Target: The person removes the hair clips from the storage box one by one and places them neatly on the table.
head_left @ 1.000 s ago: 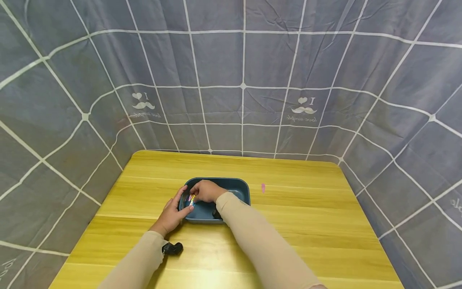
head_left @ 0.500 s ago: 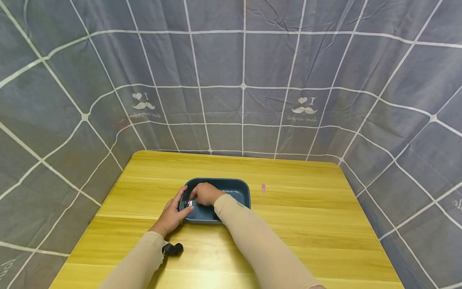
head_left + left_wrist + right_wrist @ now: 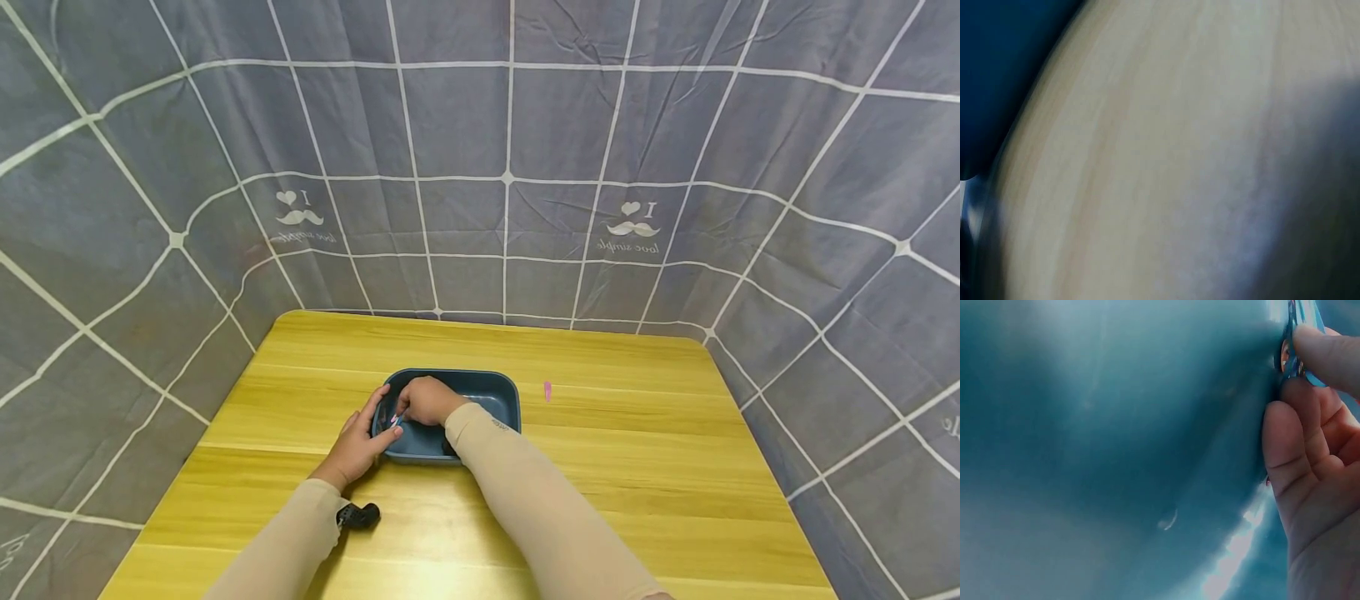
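A dark blue plastic basin (image 3: 487,383) sits on the table. My left hand (image 3: 356,446) holds its left end, thumb over the near-left rim and fingers along the left side. My right hand (image 3: 429,402) reaches into the left part of the basin. In the right wrist view, its thumb and fingers pinch a light blue hair clip (image 3: 1305,319), partly cut off by the frame edge. Small pink and blue clips (image 3: 395,420) show beside the right fingertips, partly covered. The left wrist view shows only blurred tabletop and the basin's dark wall (image 3: 1004,69).
A pink hair clip (image 3: 547,391) lies on the yellow wooden table (image 3: 637,467), right of the basin. A black wrist device (image 3: 358,517) is strapped at the left sleeve cuff. Grey curtains (image 3: 465,125) with white lines surround the table at the back and sides.
My right hand has sunk slightly lower into the basin's left part, and fewer coloured clips show at its fingertips. The left hand stays on the basin.
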`<state>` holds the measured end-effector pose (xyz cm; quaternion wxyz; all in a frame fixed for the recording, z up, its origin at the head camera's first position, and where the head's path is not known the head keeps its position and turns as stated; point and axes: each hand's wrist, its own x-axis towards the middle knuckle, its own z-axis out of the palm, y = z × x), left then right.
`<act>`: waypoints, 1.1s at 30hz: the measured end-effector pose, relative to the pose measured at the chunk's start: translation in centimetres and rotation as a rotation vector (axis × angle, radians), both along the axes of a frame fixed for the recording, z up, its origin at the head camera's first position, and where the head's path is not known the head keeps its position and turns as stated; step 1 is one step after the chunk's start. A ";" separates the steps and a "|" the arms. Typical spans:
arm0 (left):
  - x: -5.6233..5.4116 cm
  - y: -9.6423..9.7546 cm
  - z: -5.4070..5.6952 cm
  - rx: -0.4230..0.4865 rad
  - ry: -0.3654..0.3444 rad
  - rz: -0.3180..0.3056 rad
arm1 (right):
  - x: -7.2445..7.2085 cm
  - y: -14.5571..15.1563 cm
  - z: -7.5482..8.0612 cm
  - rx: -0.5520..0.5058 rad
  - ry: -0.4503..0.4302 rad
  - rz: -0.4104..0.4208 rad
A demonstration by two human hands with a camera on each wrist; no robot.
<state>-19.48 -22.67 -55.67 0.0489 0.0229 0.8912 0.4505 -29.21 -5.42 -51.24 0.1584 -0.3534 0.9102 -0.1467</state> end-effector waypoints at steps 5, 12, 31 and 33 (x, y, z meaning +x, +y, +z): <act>0.1 0.1 0.1 -0.007 0.004 -0.002 | -0.2 0.2 -0.3 -0.024 -0.013 -0.008; 0.1 0.2 0.2 -0.008 0.025 0.003 | -0.3 0.6 -0.4 -0.072 -0.085 -0.053; -0.1 0.2 -0.1 0.001 0.003 0.008 | -1.2 1.9 0.0 -0.187 -0.170 -0.099; -0.1 0.2 -0.1 0.003 0.003 0.005 | -1.3 2.2 0.0 -0.212 -0.196 -0.116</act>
